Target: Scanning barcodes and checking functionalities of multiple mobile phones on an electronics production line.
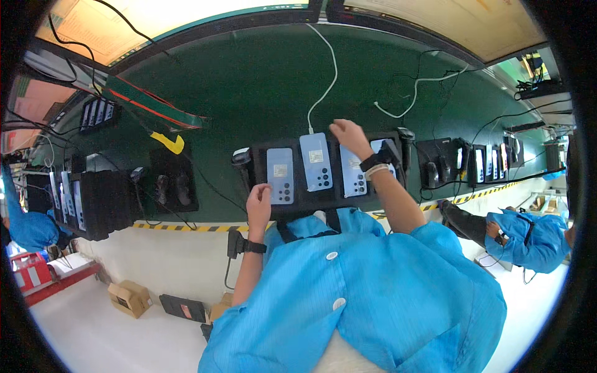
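Several light-blue phones lie back up in a dark tray (305,202) in front of me. My left hand (258,204) has its fingers curled together at the left edge of the leftmost phone (280,163); whether it grips anything is hidden. A white cable (336,68) runs into the top end of the second phone (319,174), which sits slightly tilted. My right hand (352,138) is over the top end of the third phone (353,179), fingers bent and drawn together, apart from the cable's plug. Behind my right wrist a fourth phone (377,147) is partly covered.
Handheld scanners stand at the tray's left (242,158) and right ends. Another loose white cable (407,113) lies on the green table (249,81). Monitors (211,25) line the back. More phones stand in racks (479,164) at both sides. A co-worker (528,239) sits at right.
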`<move>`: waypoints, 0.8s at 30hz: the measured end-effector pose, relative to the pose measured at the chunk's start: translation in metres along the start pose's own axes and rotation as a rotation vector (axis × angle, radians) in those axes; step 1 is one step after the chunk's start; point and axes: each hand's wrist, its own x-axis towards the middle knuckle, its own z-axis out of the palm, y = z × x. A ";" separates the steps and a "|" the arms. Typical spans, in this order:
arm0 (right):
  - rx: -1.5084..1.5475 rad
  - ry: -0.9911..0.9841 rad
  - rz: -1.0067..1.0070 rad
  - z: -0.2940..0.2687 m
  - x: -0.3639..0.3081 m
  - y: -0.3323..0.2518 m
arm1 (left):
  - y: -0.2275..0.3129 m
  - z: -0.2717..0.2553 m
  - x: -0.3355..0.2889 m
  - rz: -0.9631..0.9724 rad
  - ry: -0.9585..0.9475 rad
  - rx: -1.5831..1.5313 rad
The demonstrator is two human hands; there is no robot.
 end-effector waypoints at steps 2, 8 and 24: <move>0.024 0.112 -0.120 0.023 -0.003 -0.013 | -0.006 -0.009 0.001 0.133 0.077 0.265; 0.050 -0.155 0.124 0.040 0.000 -0.037 | -0.009 -0.008 0.009 0.217 0.081 0.463; 0.042 0.126 0.005 0.028 0.008 -0.068 | -0.026 0.016 0.020 0.134 0.227 0.707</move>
